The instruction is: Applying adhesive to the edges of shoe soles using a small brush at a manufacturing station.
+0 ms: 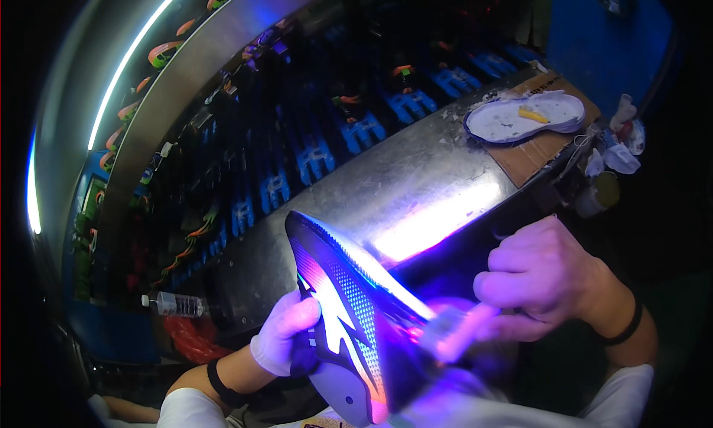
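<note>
In front of me is a dark shoe upper (pixel 356 302) with a bright white and pink-orange pattern, tilted with its toe pointing up and away. My left hand (pixel 286 331), partly in a white glove, is closed round its left side; some fingers are hidden behind it. My right hand (pixel 538 279) is bare and closed on a small brush-like tool (pixel 460 331), blurred and pinkish under violet light. The tool's end is at the shoe's right edge; contact is too smeared to judge.
Beyond the shoe runs a metal bench ledge (pixel 334 198) beside a rack with several blue holders (pixel 364 134). A white sole-shaped piece (pixel 520 120) bearing a yellow bit lies on cardboard (pixel 520 159). A plastic bottle (pixel 174 305) and red plastic bag (pixel 193 339) are at left.
</note>
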A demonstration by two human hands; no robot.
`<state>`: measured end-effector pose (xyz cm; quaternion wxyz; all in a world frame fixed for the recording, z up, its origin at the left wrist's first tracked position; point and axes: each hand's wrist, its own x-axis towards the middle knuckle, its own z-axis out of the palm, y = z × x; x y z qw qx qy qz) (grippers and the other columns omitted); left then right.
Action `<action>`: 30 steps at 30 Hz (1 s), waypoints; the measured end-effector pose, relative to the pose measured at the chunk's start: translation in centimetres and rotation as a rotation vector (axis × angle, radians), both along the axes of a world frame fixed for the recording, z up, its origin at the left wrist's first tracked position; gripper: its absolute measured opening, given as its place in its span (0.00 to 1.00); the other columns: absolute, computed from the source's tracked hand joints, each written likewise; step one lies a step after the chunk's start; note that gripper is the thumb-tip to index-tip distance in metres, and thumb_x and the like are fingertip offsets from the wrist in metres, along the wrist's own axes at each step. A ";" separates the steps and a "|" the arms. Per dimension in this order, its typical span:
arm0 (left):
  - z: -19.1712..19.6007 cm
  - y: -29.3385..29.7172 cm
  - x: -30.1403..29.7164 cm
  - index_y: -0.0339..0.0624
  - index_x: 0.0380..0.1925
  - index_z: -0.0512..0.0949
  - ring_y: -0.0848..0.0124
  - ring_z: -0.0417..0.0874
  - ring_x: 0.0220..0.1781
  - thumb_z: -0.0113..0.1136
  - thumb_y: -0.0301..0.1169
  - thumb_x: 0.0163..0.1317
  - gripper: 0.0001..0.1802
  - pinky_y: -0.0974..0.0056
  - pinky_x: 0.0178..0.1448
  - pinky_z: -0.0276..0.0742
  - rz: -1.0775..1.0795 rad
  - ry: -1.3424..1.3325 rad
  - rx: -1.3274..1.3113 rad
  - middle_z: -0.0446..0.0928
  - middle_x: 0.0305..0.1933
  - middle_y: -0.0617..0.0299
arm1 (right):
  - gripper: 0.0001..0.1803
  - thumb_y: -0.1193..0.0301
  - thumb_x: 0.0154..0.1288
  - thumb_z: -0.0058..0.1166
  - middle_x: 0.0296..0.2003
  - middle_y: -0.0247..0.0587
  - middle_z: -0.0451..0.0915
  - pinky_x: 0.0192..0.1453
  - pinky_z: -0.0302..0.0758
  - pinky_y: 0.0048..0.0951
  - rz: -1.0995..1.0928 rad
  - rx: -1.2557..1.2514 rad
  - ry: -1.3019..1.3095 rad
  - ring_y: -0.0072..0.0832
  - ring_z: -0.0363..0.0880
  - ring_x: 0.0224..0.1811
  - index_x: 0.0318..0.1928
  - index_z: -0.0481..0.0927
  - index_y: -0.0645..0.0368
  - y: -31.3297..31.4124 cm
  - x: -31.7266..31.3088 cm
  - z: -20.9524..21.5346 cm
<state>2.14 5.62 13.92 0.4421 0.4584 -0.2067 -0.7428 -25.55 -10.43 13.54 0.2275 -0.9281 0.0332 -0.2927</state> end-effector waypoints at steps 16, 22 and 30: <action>-1.9 2.2 -4.8 0.34 0.67 0.58 0.54 0.72 0.65 0.45 0.52 0.67 0.38 0.54 0.71 0.64 0.129 0.184 0.301 0.67 0.65 0.43 | 0.26 0.43 0.58 0.56 0.16 0.26 0.55 0.16 0.51 0.27 -0.014 -0.306 -0.142 0.22 0.57 0.13 0.22 0.71 0.51 -0.9 0.9 0.1; -2.6 1.7 -6.1 0.34 0.66 0.60 0.56 0.74 0.63 0.49 0.50 0.66 0.37 0.54 0.68 0.67 0.065 0.257 0.280 0.69 0.64 0.45 | 0.23 0.47 0.62 0.52 0.16 0.26 0.57 0.17 0.57 0.24 -0.057 -0.522 -0.154 0.20 0.60 0.14 0.21 0.66 0.48 -1.1 0.5 -0.2; -4.0 1.0 -5.0 0.34 0.64 0.62 0.58 0.76 0.60 0.54 0.47 0.65 0.35 0.55 0.65 0.71 0.022 0.333 0.161 0.71 0.61 0.46 | 0.21 0.53 0.71 0.47 0.22 0.34 0.75 0.28 0.72 0.29 0.266 0.302 0.128 0.29 0.77 0.24 0.29 0.78 0.56 -1.3 2.0 -2.8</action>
